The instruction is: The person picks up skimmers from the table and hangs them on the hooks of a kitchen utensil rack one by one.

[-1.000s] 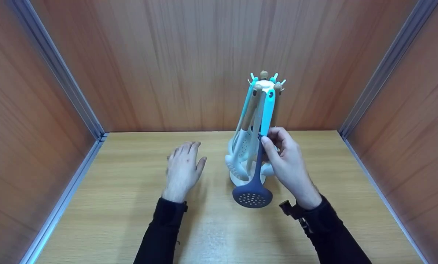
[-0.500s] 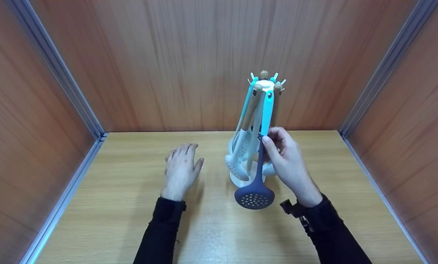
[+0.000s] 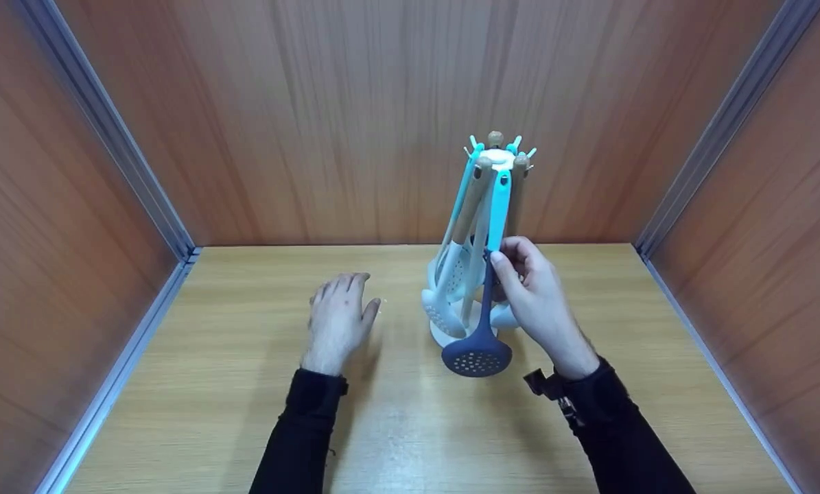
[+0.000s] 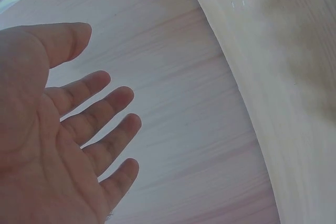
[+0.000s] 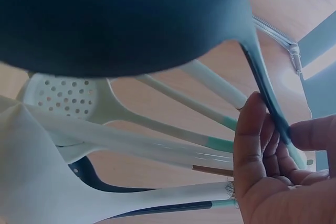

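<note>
My right hand point(image 3: 536, 298) pinches the dark blue neck of a skimmer point(image 3: 477, 358) between thumb and fingers, just below its turquoise handle. The skimmer hangs head down at the front of a white utensil stand point(image 3: 497, 159); whether its handle hole sits on a hook cannot be made out. Seen from the right wrist, the skimmer's bowl point(image 5: 121, 19) fills the upper left, and the thumb presses on its neck. To the left of the stand, my left hand point(image 3: 337, 319) is held over the table with fingers spread and nothing in it; the left wrist view shows its palm point(image 4: 37, 129).
Several other utensils hang around the stand, among them a pale perforated spoon point(image 3: 444, 312) with a brown handle and, in the right wrist view, a white skimmer point(image 5: 65, 95). A wooden back wall point(image 3: 341, 123) and side walls enclose the table point(image 3: 245, 384).
The skimmer's head has swung slightly, now higher and nearer the stand, and its handle top has shifted a little left. My left hand has drifted slightly left and toward me.
</note>
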A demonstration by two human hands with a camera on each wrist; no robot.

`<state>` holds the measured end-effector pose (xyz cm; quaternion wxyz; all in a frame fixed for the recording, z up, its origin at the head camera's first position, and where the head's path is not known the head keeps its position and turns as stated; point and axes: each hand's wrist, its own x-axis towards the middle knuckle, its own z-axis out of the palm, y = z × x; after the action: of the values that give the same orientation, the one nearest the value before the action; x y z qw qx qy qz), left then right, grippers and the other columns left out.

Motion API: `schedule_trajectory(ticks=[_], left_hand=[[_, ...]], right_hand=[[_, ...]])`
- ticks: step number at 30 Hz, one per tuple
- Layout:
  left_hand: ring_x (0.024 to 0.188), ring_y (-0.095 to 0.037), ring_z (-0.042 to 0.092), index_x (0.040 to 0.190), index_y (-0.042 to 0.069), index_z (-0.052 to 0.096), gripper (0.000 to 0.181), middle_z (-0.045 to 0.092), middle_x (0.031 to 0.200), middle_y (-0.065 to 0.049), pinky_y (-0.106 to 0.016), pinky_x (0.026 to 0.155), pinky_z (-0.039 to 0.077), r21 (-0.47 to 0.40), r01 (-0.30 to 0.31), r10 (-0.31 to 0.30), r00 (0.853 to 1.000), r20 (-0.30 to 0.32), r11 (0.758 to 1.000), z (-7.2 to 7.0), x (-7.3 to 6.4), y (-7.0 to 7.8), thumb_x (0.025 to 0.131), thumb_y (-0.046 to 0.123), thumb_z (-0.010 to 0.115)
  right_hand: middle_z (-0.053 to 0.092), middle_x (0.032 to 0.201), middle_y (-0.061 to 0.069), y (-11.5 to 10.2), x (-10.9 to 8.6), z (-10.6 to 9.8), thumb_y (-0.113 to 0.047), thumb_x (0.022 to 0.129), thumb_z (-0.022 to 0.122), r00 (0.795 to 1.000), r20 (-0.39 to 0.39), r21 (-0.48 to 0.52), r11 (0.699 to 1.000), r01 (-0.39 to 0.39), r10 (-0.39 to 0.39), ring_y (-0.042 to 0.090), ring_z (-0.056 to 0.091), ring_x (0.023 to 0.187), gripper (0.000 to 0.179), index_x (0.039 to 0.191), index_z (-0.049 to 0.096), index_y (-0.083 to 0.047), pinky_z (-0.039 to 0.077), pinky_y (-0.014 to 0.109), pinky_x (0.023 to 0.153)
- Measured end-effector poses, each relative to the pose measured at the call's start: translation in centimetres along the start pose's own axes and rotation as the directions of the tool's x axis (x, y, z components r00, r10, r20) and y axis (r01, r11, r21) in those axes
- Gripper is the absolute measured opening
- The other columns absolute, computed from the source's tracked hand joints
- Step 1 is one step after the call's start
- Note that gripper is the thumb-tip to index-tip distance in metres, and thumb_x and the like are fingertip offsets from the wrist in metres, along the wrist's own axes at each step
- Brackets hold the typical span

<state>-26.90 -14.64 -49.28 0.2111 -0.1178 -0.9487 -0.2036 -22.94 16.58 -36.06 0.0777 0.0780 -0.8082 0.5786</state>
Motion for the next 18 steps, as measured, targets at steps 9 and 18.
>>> schedule_trajectory(ticks=[9,18], left_hand=[[0.143,-0.046,0.071,0.151,0.001,0.070,0.048,0.077,0.147,-0.024,-0.067,0.127,0.054,-0.012,0.022,-0.022,0.999,0.035,1.000,0.23,-0.02,-0.37,0.111,0.026,0.080],[0.143,-0.046,0.071,0.152,0.001,0.069,0.048,0.077,0.148,-0.023,-0.067,0.127,0.053,-0.009,0.030,-0.030,0.998,0.054,0.999,0.07,-0.12,-0.47,0.111,0.025,0.079]], right_hand=[[0.070,0.117,0.017,0.31,0.20,-0.03,-0.016,0.126,0.054,1.000,-0.003,-0.044,0.999,-0.006,0.006,0.025,0.071,0.095,0.025,0.142,0.066,-0.001,0.068,0.026,0.077],[0.070,0.129,0.019,0.43,0.26,0.10,-0.017,0.126,0.054,1.000,-0.018,-0.082,0.996,-0.021,0.020,0.027,0.068,0.106,0.028,0.147,0.064,-0.002,0.066,0.024,0.081]])
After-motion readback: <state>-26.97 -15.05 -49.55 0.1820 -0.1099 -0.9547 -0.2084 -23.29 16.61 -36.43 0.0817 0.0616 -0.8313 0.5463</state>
